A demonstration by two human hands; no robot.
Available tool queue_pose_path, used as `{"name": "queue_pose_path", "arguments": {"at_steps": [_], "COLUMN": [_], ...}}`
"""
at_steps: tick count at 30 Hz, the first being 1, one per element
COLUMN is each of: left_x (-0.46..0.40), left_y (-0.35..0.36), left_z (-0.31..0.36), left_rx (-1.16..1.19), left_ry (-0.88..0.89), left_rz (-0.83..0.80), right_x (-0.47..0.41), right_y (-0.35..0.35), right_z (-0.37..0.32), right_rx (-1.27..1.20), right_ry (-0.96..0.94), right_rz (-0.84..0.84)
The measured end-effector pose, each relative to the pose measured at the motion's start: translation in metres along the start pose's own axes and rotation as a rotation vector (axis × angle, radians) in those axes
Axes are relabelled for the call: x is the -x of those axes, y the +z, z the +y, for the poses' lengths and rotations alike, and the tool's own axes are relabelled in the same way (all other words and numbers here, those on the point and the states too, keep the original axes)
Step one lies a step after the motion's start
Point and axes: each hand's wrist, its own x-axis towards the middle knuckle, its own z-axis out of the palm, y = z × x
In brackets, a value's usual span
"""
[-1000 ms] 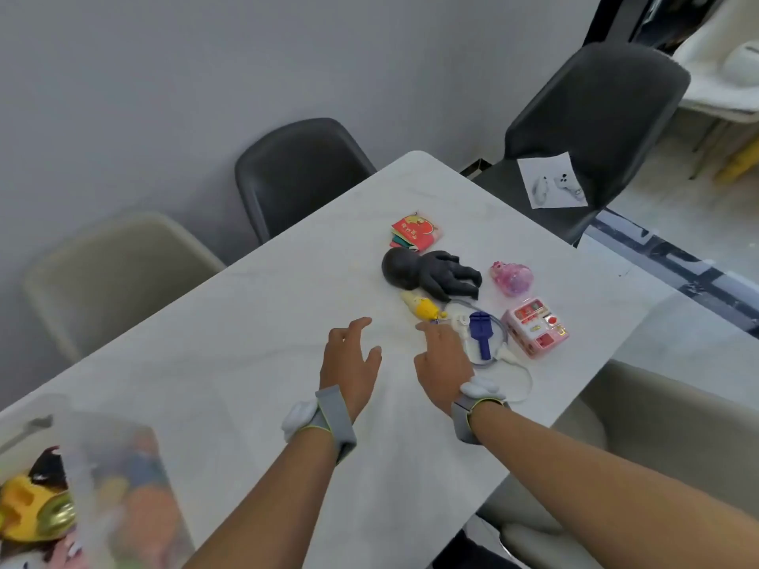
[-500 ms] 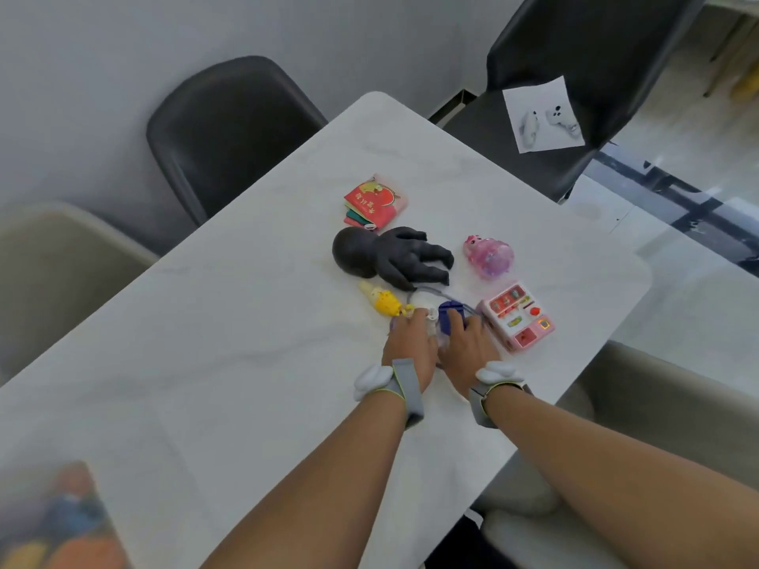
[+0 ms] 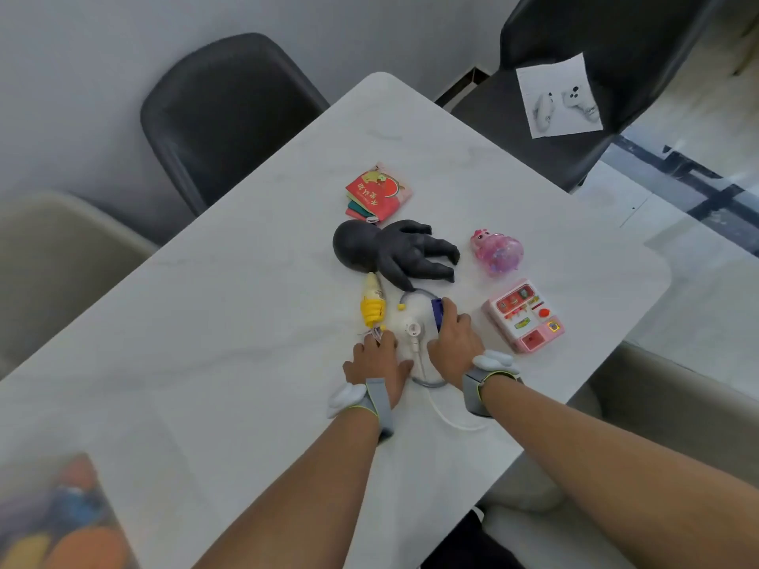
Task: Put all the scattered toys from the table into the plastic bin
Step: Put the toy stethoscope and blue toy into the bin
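Bench (image 3: 246, 322): white, marble-veined slab with rounded corners, smooth matt face.

Toys, all lying on the bench, in a loose cluster toward its far right end:
- Doll (image 3: 390, 252): dark grey, moulded plastic, round head, limbs splayed, lying flat.
- Cloth book (image 3: 378, 193): red cover, soft layered pages, just beyond the doll's head.
- Pig (image 3: 499, 252): pink, translucent, glittery, rounded.
- Vending machine (image 3: 523, 316): pink and white box, small coloured buttons, lying face up.
- Ice cream cone (image 3: 373, 303): yellow ridged cone with a cream tip, lying beside the doll.
- Stethoscope (image 3: 415, 334): grey hoop, white tube trailing toward the bench edge, white disc, blue block at the hoop.

Plastic bin (image 3: 57, 515): lower left corner, blurred, clear walls, coloured toys inside.

Left hand (image 3: 376, 361): palm down, fingers curled at a small piece below the cone; whether it grips it cannot be told.
Right hand (image 3: 454, 342): palm down, fingers curled round the stethoscope's blue block.

Both wrists carry grey bands with white pads. Dark chairs (image 3: 230, 112) stand beyond the bench.
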Motion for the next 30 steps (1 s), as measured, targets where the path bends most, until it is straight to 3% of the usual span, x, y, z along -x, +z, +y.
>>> {"name": "queue_pose_path", "arguments": {"at_steps": [5,9,13,15,19,23,26,30], "left_x": [0.017,0.027,0.033,0.035,0.042,0.046,0.048,0.054], "left_y": [0.019,0.018,0.011,0.010,0.022,0.027,0.022,0.009], "left_z": [-0.039,-0.054,-0.048,-0.035,-0.022,-0.036,-0.051,-0.068], "left_rx": [-0.035,0.067,0.379,0.552,0.425,0.486,0.456,0.627], "left_ry": [-0.026,-0.062,-0.204,-0.325,-0.357,-0.396,-0.415,-0.446], "left_rz": [0.006,0.114,0.260,0.226,0.086,0.017,0.040,0.113], "right_x": [-0.002,0.001,0.008,0.015,0.034,0.045,0.047,0.049], "right_y": [0.001,-0.005,-0.004,0.002,0.017,0.028,0.027,0.023], "right_z": [-0.001,0.001,0.013,0.016,0.010,0.005,0.005,-0.010], "right_rx": [-0.042,-0.033,-0.002,-0.029,-0.158,-0.180,-0.196,-0.408], "right_ry": [-0.050,-0.023,0.008,0.033,0.095,0.088,0.104,0.140], "right_rz": [0.055,0.155,-0.001,-0.092,-0.097,-0.150,-0.169,-0.220]}}
